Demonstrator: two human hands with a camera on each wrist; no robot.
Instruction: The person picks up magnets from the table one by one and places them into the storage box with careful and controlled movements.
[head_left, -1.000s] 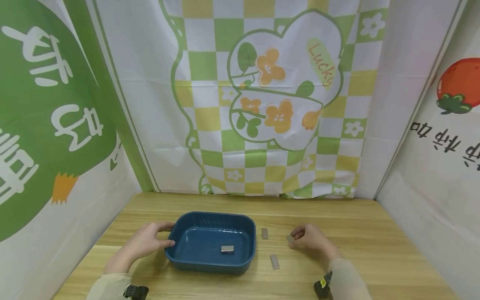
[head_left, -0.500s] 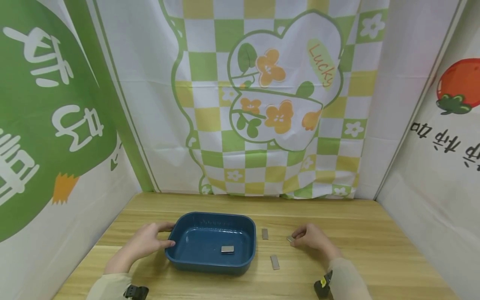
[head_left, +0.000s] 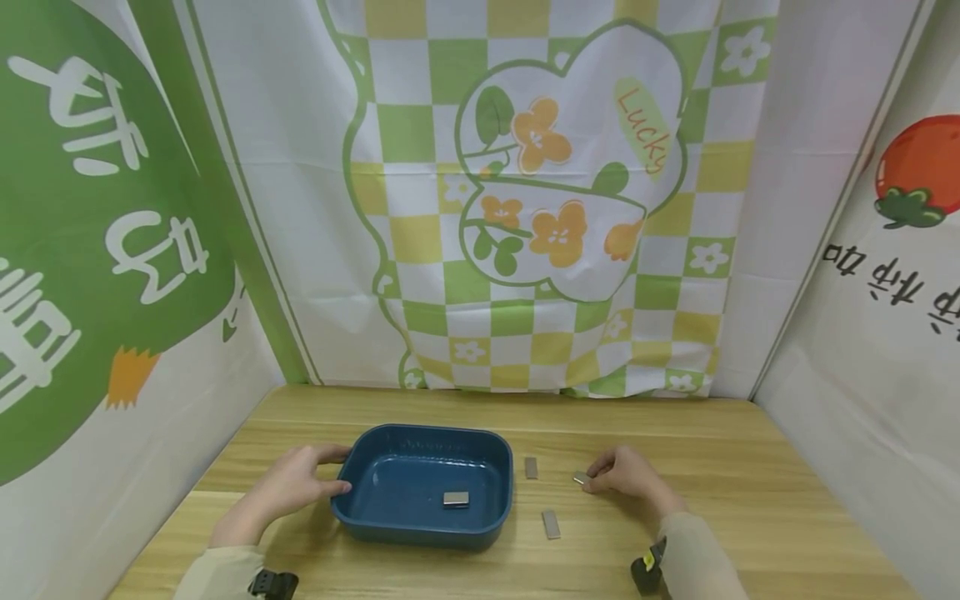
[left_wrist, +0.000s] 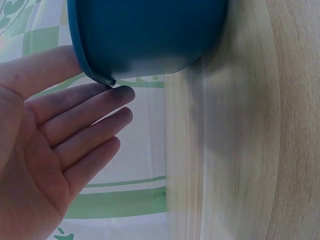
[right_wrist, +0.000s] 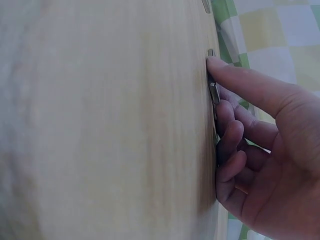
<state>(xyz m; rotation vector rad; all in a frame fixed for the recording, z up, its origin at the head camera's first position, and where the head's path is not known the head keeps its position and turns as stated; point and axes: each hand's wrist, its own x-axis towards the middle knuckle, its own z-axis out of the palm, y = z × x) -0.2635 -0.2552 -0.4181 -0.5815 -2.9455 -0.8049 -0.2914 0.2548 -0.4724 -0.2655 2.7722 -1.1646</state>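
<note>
The right hand (head_left: 626, 475) pinches a small metal piece (head_left: 581, 478) between thumb and fingertips at the worktop (head_left: 750, 500); the right wrist view shows the piece (right_wrist: 214, 93) lying flat on the wood with the remaining fingers curled beside it. It sits right of the blue tub (head_left: 423, 483), near two more metal strips. The farther strip (head_left: 531, 467) and the nearer strip (head_left: 551, 523) both lie flat with their long axes running roughly away from the person. How the pinched piece is oriented is too small to tell.

The left hand (head_left: 296, 483) is spread with straight fingers, thumb and fingertips resting against the tub's left rim (left_wrist: 92, 75). Inside the tub lies a metal block (head_left: 455, 498), long axis across.

The worktop is pale wood grain. Printed cloth hangs around it: a green and yellow checked flower banner (head_left: 540, 192) behind, green lettering on the left, a tomato picture (head_left: 918, 167) on the right.
</note>
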